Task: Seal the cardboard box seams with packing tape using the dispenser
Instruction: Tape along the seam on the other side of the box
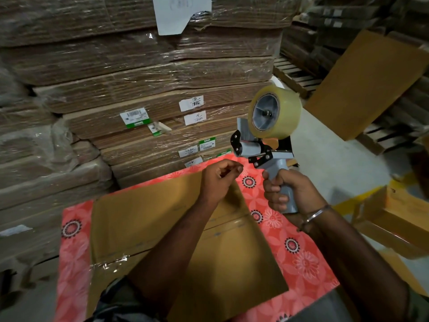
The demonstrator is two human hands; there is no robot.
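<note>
A brown cardboard box (148,219) lies on a red flowered cloth (299,249), its top seam running left to right with clear tape (109,263) crinkled at the left end. My right hand (285,191) grips the grey handle of a tape dispenser (262,147), held upright above the box's right edge. A roll of clear packing tape (278,112) sits on top of the dispenser. My left hand (218,180) hovers over the box's far right corner, fingers curled, thumb and forefinger pinched close together just left of the dispenser's front. Whether they hold the tape end is unclear.
Tall stacks of shrink-wrapped flat cartons (139,73) with white labels stand right behind the cloth. An open cardboard box (392,217) sits on the floor at the right. A loose cardboard sheet (362,87) leans at the upper right near wooden pallets (297,77).
</note>
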